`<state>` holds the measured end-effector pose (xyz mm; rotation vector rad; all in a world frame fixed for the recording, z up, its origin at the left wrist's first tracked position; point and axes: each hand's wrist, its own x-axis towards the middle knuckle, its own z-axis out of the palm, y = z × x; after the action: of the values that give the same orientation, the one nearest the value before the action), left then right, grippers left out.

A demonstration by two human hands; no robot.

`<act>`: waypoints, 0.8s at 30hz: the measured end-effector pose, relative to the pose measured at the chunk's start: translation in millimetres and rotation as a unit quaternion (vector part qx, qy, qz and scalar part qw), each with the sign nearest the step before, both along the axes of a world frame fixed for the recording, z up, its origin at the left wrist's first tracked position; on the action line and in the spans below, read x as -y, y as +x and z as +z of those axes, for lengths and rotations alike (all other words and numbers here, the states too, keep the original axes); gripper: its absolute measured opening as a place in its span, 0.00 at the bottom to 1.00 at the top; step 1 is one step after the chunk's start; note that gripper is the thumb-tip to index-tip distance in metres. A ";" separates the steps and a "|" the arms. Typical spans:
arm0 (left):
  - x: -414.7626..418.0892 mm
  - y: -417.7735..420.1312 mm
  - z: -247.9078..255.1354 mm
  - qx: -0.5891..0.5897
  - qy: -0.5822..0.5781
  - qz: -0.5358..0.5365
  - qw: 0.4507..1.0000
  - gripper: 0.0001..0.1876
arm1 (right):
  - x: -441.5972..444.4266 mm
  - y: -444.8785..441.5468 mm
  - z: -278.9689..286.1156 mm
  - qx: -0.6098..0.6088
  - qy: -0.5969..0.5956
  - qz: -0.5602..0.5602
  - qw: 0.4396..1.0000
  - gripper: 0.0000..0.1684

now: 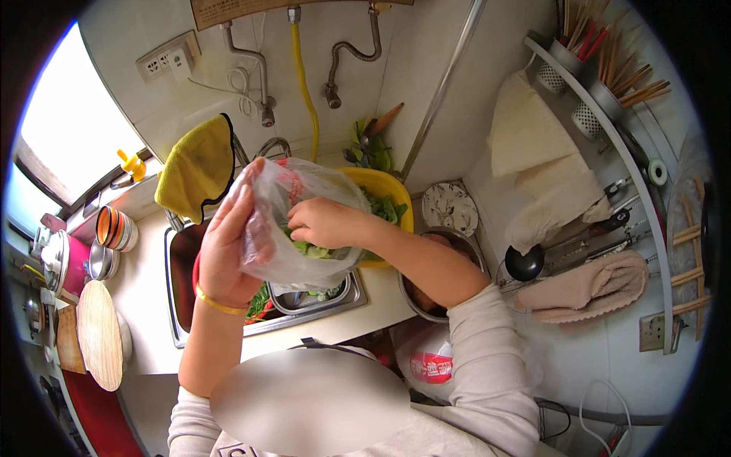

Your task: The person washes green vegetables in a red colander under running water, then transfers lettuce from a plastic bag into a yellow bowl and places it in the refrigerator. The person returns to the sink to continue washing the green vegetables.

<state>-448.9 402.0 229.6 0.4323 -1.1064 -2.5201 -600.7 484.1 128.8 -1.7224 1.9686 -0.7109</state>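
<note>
My left hand [231,240] grips the side of a clear plastic bag [337,183] with red print, held up over the sink [357,288]. Inside the bag's mouth is my right hand [322,223], its fingers bent above green leaves [311,249]; whether it pinches any is hidden. Behind the bag, at its right, a yellow plastic basin [406,228] holds more leafy greens [391,208]. Below the bag, a metal tray [320,308] sits in the sink, beside green and red vegetables [260,305].
A metal pot [480,251] stands under my right forearm, near a patterned plate [450,208]. A yellow cloth [197,165] hangs by the faucet. Stacked bowls [117,228] and a round wooden board [100,334] are at the left. Utensils and chopstick holders [588,120] hang along the right wall.
</note>
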 end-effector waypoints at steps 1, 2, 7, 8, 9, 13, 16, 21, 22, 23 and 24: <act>-2.2 3.3 3.4 0.019 0.011 0.030 0.999 0.20 | -3.0 -0.6 5.8 0.016 -0.045 0.012 0.999 0.16; 2.2 10.9 -3.0 -0.003 0.004 0.014 1.000 0.20 | -7.3 -1.8 10.6 0.032 -0.090 0.023 0.995 0.16; 21.8 49.2 -7.6 0.004 0.020 0.060 0.998 0.21 | -48.7 -37.3 30.0 0.285 0.014 0.038 0.958 0.12; 22.8 54.4 -5.9 0.012 0.030 0.054 0.998 0.21 | -59.5 -48.4 15.3 0.316 0.008 -0.009 0.949 0.14; 26.9 64.7 -10.5 -0.014 0.023 0.037 0.999 0.22 | -66.2 -62.0 -9.7 0.347 0.002 -0.051 0.937 0.16; 28.4 76.9 -11.8 -0.015 0.033 0.038 0.999 0.24 | -95.1 -88.0 -127.9 0.017 0.085 -0.163 0.983 0.52; 32.2 93.0 -15.0 -0.039 0.061 0.025 0.997 0.24 | -89.7 -62.8 -151.7 -0.099 0.248 -0.178 0.947 0.75; 31.3 101.3 -16.9 -0.022 0.093 0.028 0.995 0.24 | -64.5 -75.4 -164.9 -0.186 0.236 -0.178 0.937 0.78; 30.8 101.4 -17.2 -0.006 0.093 0.039 0.995 0.24 | -57.4 -74.8 -162.5 -0.191 0.241 -0.167 0.937 0.78; 30.5 102.0 -18.0 0.009 0.094 0.049 0.994 0.24 | -50.2 -74.5 -161.7 -0.196 0.246 -0.157 0.936 0.78; 33.5 104.5 -24.9 -0.015 0.089 0.029 0.995 0.24 | -42.6 -75.1 -165.0 -0.204 0.244 -0.151 0.936 0.79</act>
<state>-344.4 368.5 204.7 0.4661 -0.8480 -2.5746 -675.8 526.7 -36.2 -1.3475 2.4574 0.0781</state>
